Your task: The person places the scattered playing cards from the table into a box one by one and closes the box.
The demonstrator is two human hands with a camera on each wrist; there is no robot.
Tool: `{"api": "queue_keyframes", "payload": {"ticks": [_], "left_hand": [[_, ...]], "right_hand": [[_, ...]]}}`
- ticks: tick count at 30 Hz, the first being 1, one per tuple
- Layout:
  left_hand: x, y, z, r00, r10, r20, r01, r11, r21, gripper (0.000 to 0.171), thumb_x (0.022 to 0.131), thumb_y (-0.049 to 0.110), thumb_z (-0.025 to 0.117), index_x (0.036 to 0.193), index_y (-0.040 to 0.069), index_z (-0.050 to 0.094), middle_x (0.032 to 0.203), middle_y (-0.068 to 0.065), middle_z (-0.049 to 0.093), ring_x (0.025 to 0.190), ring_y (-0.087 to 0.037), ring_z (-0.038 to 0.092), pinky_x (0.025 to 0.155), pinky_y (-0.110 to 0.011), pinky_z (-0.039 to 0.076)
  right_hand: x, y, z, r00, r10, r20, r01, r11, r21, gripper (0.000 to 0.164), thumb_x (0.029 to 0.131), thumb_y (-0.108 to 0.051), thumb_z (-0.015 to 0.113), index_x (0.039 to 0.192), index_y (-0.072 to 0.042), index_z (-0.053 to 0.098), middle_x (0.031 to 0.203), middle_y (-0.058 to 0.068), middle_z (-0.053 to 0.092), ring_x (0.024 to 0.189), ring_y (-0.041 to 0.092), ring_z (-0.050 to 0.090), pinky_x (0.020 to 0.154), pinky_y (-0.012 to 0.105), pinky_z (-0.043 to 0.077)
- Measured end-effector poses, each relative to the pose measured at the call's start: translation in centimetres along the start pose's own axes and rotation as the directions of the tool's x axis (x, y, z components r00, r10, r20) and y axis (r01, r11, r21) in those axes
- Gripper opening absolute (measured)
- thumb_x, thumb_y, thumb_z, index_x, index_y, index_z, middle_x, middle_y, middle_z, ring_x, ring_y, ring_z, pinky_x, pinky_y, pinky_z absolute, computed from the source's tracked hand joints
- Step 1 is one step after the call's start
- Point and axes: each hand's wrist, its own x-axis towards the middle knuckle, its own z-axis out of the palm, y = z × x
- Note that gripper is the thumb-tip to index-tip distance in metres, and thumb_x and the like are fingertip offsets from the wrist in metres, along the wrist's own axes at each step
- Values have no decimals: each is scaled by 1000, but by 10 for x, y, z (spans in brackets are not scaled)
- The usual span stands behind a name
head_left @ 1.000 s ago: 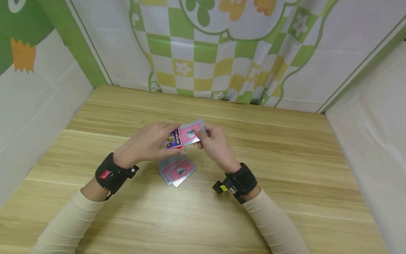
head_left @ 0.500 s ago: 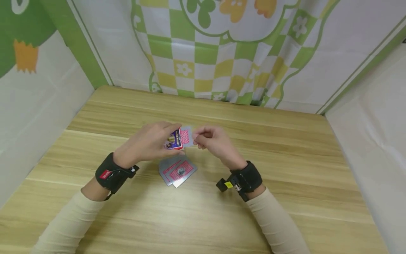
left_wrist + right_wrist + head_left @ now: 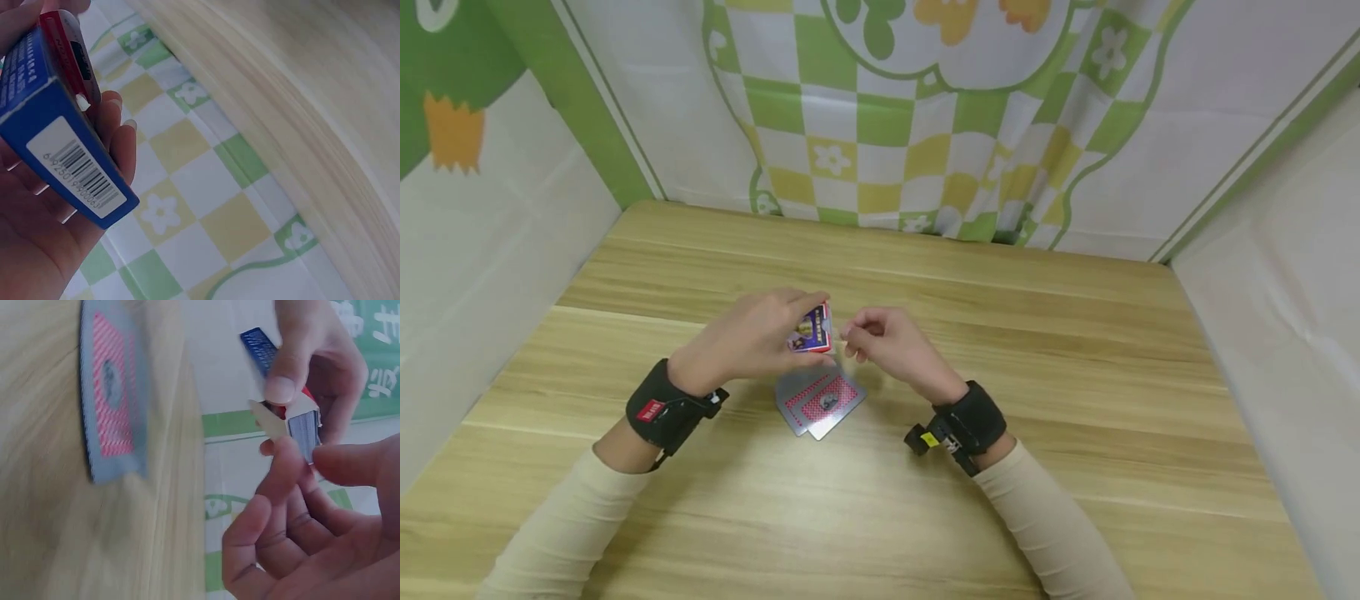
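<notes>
My left hand [image 3: 752, 333] grips a small playing-card box [image 3: 812, 329], blue and red with a purple picture face. In the left wrist view a barcode is on the blue end of the box [image 3: 81, 172]. The open end faces my right hand [image 3: 895, 350], whose bent thumb and forefinger are close to it. In the right wrist view the edges of a stack of cards [image 3: 304, 434] show in the opening, between those fingertips, beside a pale flap [image 3: 270, 420]. Below the box several playing cards [image 3: 831, 404] lie face down, overlapping, with red patterned backs and grey borders.
The wood-grain table [image 3: 1037, 375] reaches back to a green, white and yellow checked curtain [image 3: 887, 125]. Pale fabric walls stand on both sides. Each wrist wears a black strap with a small camera [image 3: 917, 439].
The cards that stuck out of the box have slid left into it. My right hand first drew back from them, then moved left up to the box's end. My left hand stayed still.
</notes>
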Motion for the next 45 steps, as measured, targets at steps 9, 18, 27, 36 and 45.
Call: {"api": "queue_keyframes", "payload": {"ticks": [9,18,27,36,45], "left_hand": [[-1,-6,-2,999,-1,-43,4,998,55,88,77,50,92,137,-7,63,120,-20,75,103,-31,74,82,-46,62],[-2,-7,-3,1000,-12,-23,13,997,72,87,80,53,89,139,-5,62,120,-19,75,101,-30,74,81,-45,62],[-2,-7,-3,1000,-14,-18,15,997,79,88,79,53,90,137,-6,62,118,-19,75,99,-28,74,80,-44,62],[-2,-7,-6,999,-40,-5,41,997,65,86,79,49,91,138,-6,61,117,-19,75,97,-28,73,76,-43,61],[-1,-8,-5,999,-40,-5,41,998,55,83,80,49,90,137,-5,62,113,-16,76,94,-26,73,76,-42,61]], "right_hand": [[-5,4,22,980,170,106,-78,811,-580,43,90,-41,83,75,-11,57,61,-7,44,54,9,41,48,25,30],[-8,7,30,977,198,74,-98,732,-674,52,85,-44,87,65,-15,48,59,-9,32,54,8,32,46,24,24],[-3,6,10,951,180,253,-50,893,-446,25,98,-17,74,80,-10,59,68,-4,55,60,11,48,54,24,37],[-3,-5,-26,967,98,236,-49,977,-205,24,103,-6,51,118,-1,69,85,1,63,72,12,53,63,22,40],[-11,-18,-50,993,113,22,-113,994,-10,34,109,-14,44,134,0,62,97,6,57,83,17,48,75,28,39]]}}
